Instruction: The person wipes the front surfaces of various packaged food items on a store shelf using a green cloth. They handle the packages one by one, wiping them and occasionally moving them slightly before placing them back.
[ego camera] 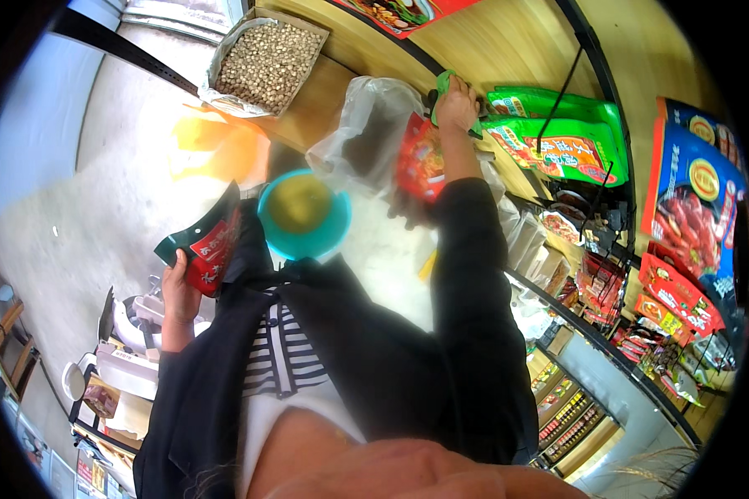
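Note:
My left hand (180, 293) grips a dark green and red printed food packet (207, 246), held out at my left side. At the wooden back panel of the shelf, my right hand (457, 107) is closed on a green cloth (442, 84) near a black rail. A red food packet (421, 159) hangs just below that hand, partly behind my forearm. Green food packets (552, 146) hang on hooks to the right of it. On the floor in front of me stands a turquoise bucket (340, 227) with yellowish murky liquid in it.
A lined box of small round brown goods (271, 65) sits on the wooden shelf, beside a clear plastic bag (374, 134). Blue packets (693, 199) and red packets (677, 293) hang at the right on protruding hooks. Weighing scales (125, 368) stand at the left.

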The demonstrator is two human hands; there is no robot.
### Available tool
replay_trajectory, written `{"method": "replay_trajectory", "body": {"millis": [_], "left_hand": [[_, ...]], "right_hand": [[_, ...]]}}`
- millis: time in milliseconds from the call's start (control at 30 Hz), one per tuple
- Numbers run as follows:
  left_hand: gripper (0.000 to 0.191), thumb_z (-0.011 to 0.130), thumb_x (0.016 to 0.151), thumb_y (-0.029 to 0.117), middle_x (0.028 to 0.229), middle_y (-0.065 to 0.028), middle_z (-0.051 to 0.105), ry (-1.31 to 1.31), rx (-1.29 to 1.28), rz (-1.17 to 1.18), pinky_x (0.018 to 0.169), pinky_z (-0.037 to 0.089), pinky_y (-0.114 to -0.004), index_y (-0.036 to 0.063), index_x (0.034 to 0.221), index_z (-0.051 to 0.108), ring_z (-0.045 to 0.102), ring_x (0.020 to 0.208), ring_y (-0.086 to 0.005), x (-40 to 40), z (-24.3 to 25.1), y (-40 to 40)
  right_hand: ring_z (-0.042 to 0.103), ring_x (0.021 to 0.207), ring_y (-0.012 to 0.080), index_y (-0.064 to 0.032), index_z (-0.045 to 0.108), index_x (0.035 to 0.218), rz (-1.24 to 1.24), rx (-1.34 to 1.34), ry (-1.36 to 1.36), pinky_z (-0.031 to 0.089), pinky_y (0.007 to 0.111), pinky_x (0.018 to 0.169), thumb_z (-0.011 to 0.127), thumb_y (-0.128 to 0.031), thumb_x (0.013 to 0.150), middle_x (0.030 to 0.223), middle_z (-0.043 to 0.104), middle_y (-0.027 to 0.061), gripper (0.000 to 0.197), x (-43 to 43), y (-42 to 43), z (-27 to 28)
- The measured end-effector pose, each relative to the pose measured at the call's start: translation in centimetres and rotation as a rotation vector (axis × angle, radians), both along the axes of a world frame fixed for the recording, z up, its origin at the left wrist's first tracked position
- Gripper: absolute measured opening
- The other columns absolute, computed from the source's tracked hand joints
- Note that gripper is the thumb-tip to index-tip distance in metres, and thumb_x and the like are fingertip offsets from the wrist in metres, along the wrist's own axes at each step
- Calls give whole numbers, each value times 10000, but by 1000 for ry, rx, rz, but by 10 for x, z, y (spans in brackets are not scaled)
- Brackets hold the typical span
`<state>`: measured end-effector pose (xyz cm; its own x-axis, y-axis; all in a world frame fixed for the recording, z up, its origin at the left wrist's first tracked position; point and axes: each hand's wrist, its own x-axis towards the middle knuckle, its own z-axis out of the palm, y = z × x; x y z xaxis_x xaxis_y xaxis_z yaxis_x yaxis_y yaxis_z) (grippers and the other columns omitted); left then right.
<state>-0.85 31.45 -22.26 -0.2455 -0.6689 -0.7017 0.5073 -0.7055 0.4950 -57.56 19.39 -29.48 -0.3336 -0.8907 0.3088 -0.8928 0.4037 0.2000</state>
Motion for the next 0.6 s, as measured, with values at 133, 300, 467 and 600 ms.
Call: {"method": "replay_trajectory", "body": {"millis": [133,300,467,600], "left_hand": [[410,455,944,298,1143,-158,576,-25,-8,-8,907,446,-417,-38,1176,475,573,1035,-268,-2,7,-1],[419,458,942,301,1146,-163,572,-40,-26,-3,916,437,-417,-44,1180,469,569,1038,-270,6,8,4],[404,448,947,278,1178,-131,543,-6,-57,-34,953,394,-375,-27,1213,438,527,1082,-233,17,12,5],[398,454,945,276,1176,-129,544,-25,-80,30,948,399,-378,-22,1208,448,528,1081,-233,25,18,16]], "right_hand": [[513,1006,256,-117,566,1016,-32,62,-24,446,380,781,563,-113,747,1060,583,37,269,-19,13,-3],[499,999,262,-79,508,1040,-151,300,84,453,344,794,569,-131,745,1057,546,116,306,-44,20,-21],[497,1060,278,-37,463,1200,-316,682,352,452,349,840,543,-153,789,1121,518,161,435,-65,13,-56],[485,1116,311,-22,415,1271,-458,584,-242,454,406,867,538,-181,809,1176,505,191,504,-31,-5,-19]]}}
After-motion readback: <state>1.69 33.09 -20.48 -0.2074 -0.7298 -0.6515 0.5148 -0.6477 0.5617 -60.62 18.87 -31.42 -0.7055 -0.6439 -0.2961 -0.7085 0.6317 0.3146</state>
